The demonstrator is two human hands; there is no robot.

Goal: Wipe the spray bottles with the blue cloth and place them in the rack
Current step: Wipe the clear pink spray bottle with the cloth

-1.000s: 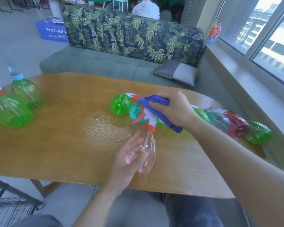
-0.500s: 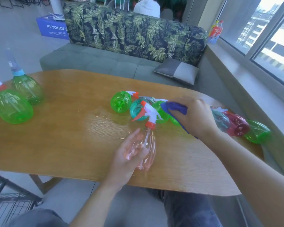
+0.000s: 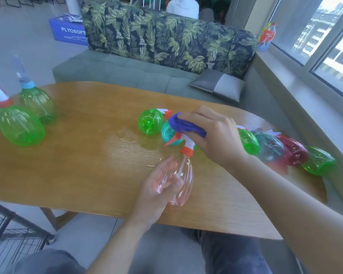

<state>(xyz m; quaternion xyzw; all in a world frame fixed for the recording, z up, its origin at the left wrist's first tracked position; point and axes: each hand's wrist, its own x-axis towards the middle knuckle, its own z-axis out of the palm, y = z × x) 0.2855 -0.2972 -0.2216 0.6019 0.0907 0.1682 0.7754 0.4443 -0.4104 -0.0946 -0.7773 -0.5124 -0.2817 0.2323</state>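
- Pink see-through plastic makes up the one spray bottle (image 3: 181,182) being worked on; it lies on the wooden table (image 3: 87,167) near the front edge, its orange-and-white nozzle pointing away from the person.
- The left hand (image 3: 156,192) cups the bottle's body from the left, fingers (image 3: 164,171) lightly curved round it.
- The right hand (image 3: 212,137) grips one blue cloth (image 3: 186,126), fingers bunched on it, and presses it onto the nozzle.
- Two green bottles (image 3: 21,125) stand upright at the table's left end, just beside each other.
- Behind the nozzle lie one green bottle (image 3: 150,121) and one teal bottle (image 3: 166,133), touching.
- Right of the arm, four more bottles lie in a row: green (image 3: 249,142), teal (image 3: 269,148), red (image 3: 293,154), green (image 3: 318,162).
- One black wire rack (image 3: 10,234) stands on the floor at lower left, no bottle visible in it.
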